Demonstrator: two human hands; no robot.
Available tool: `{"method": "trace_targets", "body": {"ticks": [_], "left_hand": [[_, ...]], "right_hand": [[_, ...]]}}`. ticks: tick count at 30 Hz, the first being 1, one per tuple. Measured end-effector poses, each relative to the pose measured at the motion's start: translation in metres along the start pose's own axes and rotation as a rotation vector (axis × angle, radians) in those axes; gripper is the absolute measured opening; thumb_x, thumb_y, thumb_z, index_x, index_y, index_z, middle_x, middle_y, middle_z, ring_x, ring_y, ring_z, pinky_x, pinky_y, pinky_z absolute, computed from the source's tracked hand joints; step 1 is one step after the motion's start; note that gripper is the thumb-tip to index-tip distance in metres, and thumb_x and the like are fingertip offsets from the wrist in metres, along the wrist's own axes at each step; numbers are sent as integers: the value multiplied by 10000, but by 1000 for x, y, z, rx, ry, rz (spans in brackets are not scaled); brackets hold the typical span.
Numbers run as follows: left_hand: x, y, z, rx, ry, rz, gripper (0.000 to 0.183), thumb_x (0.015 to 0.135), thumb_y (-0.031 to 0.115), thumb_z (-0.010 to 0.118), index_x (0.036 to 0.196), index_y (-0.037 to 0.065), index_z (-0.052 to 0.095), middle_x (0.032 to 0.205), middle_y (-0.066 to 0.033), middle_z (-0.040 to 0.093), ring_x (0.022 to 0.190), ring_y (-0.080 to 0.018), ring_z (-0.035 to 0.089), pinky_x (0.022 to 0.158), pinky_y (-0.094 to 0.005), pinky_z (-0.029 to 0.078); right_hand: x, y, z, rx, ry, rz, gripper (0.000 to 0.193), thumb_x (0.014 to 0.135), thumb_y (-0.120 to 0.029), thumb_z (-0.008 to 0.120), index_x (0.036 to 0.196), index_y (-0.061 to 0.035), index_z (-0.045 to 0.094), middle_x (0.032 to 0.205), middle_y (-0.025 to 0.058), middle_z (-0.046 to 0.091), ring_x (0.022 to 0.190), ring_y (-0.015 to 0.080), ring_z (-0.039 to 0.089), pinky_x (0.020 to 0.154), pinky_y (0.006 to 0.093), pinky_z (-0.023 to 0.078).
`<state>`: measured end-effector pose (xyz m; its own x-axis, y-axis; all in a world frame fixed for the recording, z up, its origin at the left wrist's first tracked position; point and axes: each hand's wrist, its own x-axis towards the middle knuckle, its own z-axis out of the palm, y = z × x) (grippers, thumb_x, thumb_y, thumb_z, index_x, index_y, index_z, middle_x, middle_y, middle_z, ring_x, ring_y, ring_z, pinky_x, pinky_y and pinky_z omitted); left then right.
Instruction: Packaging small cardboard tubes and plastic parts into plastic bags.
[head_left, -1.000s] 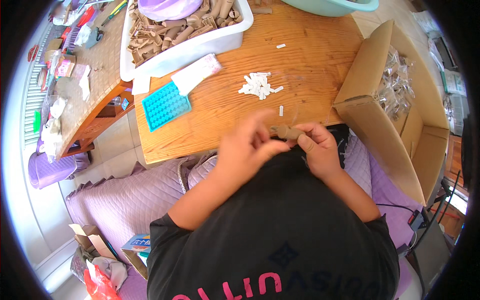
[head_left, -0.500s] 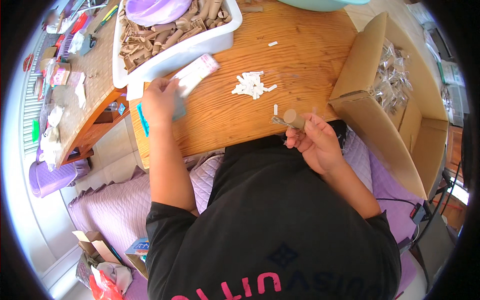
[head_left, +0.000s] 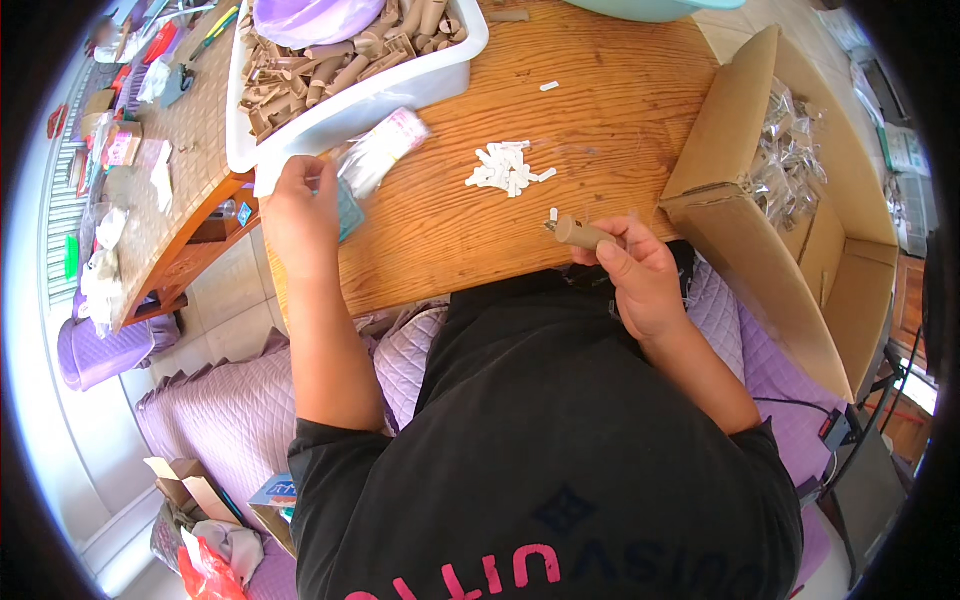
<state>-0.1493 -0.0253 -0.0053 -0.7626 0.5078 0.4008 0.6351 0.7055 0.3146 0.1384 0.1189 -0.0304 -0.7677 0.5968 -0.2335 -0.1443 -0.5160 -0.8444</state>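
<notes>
In my right hand is a brown cardboard-like tube, gripped between thumb and fingers, with a small shiny bit at its far end. My left hand is at the table's left edge, fingers curled and thumb drawn in. What its fingertips hold, if anything, is hidden. Beside its thumb are a teal piece and a stack of clear plastic bags with a pink-and-white end. A heap of small white strips lies mid-table, and a single white strip rests just beyond the tube.
A white bin of brown tubes and a purple bowl stand at the far left. On the right is an open cardboard box with clear-wrapped pieces. A mint-green basin shows at the far edge of the wooden table.
My left hand has shifted left and slightly nearer, off the bag stack. The tube in my right hand has turned from pointing up to lying more sideways, its end toward the left.
</notes>
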Motion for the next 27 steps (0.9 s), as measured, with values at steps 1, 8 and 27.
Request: {"method": "trace_targets", "body": {"ticks": [1, 8, 27], "left_hand": [[0, 2, -1, -81, -121, -185, 127, 799, 152, 578, 861, 46, 608, 780, -114, 636, 718, -259, 616, 654, -338, 468], [-2, -20, 8, -367, -80, -259, 154, 817, 129, 549, 902, 7, 590, 770, -157, 633, 718, -271, 625, 642, -327, 473], [-32, 37, -42, -924, -230, -253, 70, 803, -4, 590, 866, -13, 620, 739, -24, 608, 642, -70, 542, 573, -196, 437]], "right_hand": [[0, 1, -1, 1, -3, -1, 216, 847, -106, 573, 1029, -7, 513, 949, 85, 595, 839, 137, 567, 789, 261, 450], [-3, -1, 1, -149, -32, -74, 210, 838, -74, 587, 1023, -3, 521, 922, 13, 562, 835, 73, 502, 752, 207, 399], [-8, -11, 2, -338, -6, -275, 219, 800, -60, 626, 993, -7, 540, 903, 29, 563, 836, 99, 514, 751, 225, 402]]}}
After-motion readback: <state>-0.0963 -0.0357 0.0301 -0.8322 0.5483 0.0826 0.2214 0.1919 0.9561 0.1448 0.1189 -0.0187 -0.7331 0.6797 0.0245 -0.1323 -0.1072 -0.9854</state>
